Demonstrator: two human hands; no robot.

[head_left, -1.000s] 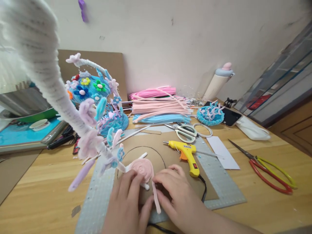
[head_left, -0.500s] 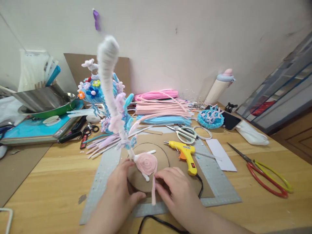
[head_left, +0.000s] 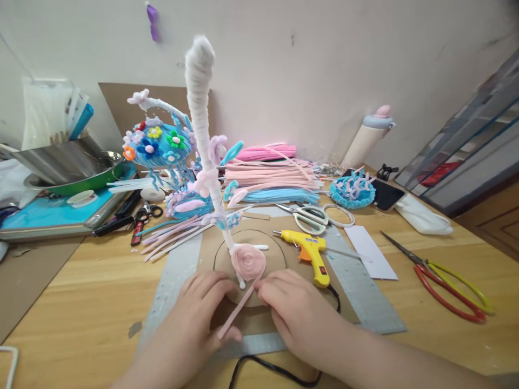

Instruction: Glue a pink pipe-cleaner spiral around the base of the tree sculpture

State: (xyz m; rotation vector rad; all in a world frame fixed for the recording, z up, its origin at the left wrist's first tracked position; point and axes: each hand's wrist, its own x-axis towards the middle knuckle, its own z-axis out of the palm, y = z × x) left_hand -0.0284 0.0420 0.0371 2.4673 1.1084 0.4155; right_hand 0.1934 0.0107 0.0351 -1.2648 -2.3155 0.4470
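Observation:
A pink pipe-cleaner coil (head_left: 248, 261) lies flat on a round cardboard base (head_left: 259, 300), at the foot of a tall white fuzzy stem (head_left: 199, 102) with flowers and leaves. From the coil, a loose pink pipe-cleaner tail (head_left: 240, 308) runs toward me and to the left. My right hand (head_left: 295, 308) is closed, fingertips pinching this tail close to the coil. My left hand (head_left: 203, 308) rests at the base's left front with thumb and fingers apart; the tail's free end lies against its thumb. White stubs stick out beside the coil.
A yellow glue gun (head_left: 310, 251) lies right of the base, its black cord (head_left: 275, 370) curling in front. Red-and-yellow scissors (head_left: 441, 281) are further right. Behind are pipe-cleaner bundles (head_left: 267, 175), white-handled scissors (head_left: 310, 219) and a blue flowered piece (head_left: 158, 146).
The pink tail has swung from pointing straight toward me to slanting left. My left hand has come away from the stem's foot toward me. The stem appears further right and more upright.

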